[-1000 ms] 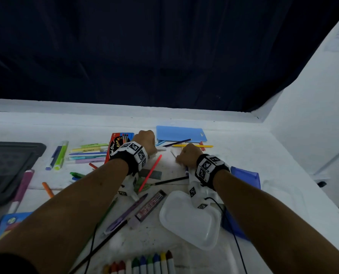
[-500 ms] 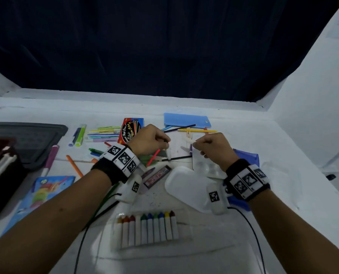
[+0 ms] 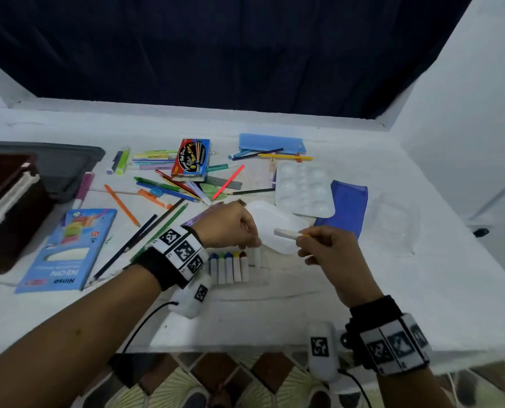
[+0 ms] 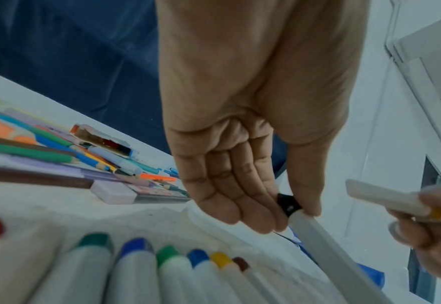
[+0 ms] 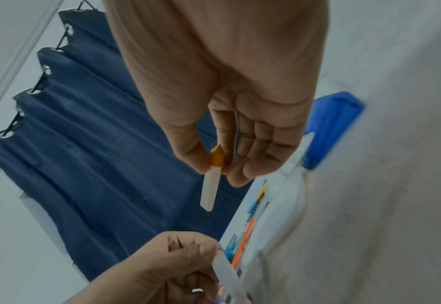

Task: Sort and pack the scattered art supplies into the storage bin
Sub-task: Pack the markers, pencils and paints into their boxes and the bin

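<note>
A row of white crayons with coloured tips [image 3: 230,266] lies on the white table, also close up in the left wrist view [image 4: 167,273]. My left hand [image 3: 230,228] hovers at the row's right end and pinches a black-tipped crayon [image 4: 326,246] between thumb and fingers [image 4: 255,214]. My right hand [image 3: 324,245] is raised just to the right, pinching an orange-tipped crayon [image 3: 285,232] by its coloured end [image 5: 216,158]. The dark brown storage bin [image 3: 10,207] stands at the far left, with a grey lid [image 3: 60,166] behind it.
Scattered pencils and pens [image 3: 163,187], a red pencil box [image 3: 191,159] and a blue case [image 3: 271,142] lie behind my hands. A white palette [image 3: 304,189], white tray [image 3: 274,225], blue pouch [image 3: 348,204] and clear packaging [image 3: 392,222] sit to the right. A blue neon box [image 3: 68,248] lies at the left.
Both hands have drawn back from the pencil pile to the crayon row near the table's front. Each now holds a crayon. The view has tilted down.
</note>
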